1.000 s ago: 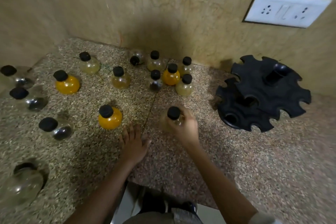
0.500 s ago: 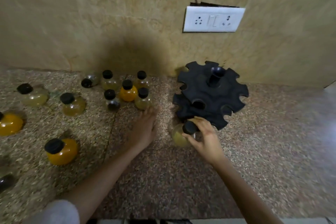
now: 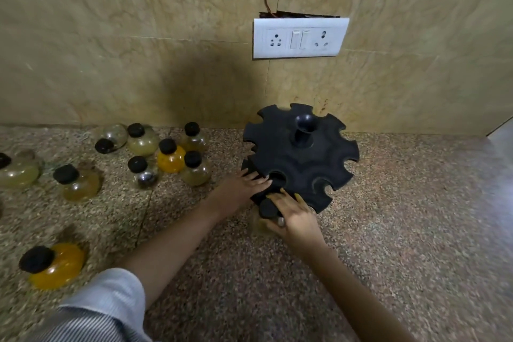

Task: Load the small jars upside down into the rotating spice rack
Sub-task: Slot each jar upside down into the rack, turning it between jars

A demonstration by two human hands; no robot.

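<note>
The right hand [image 3: 295, 216], grip closed round a small jar [image 3: 266, 209], has brought it to the front edge of the spice rack [image 3: 299, 158]. The left hand [image 3: 241, 184], fingers flat, now braces the rack. The jar looks ready for inverting.

Black notched two-tier spice rack [image 3: 305, 164] standing upright at centre, pale black-capped jar [image 3: 267, 208] being gripped cap uppermost against its near lower edge, remaining amber and clear jars [image 3: 170, 159] sitting cap-up to its left
</note>
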